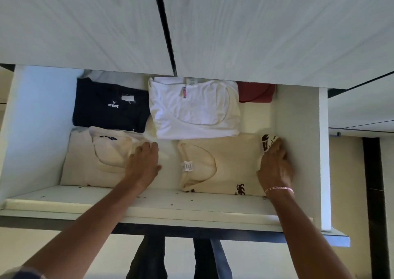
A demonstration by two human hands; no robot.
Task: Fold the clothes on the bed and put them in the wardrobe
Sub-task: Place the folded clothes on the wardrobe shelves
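**Two hands on folded shirts**

Fingers (148,148) of my left hand (145,163) lie together, nearly straight, touching the plain cream shirt (89,165). Fingers (276,148) of my right hand (275,170) curl at the edge of the printed cream shirt (234,161); pinch unconfirmed. Both shirts lie folded at the front of the wardrobe shelf (170,204).

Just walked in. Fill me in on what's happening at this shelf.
A person is arranging folded clothes on a wardrobe shelf. The right hand is on the right edge of a cream printed shirt at the front; whether it grips or presses is unclear. The left hand rests, fingers relaxed, against a second cream shirt, front left. Behind lie a navy shirt, a white shirt and a red garment, all folded.
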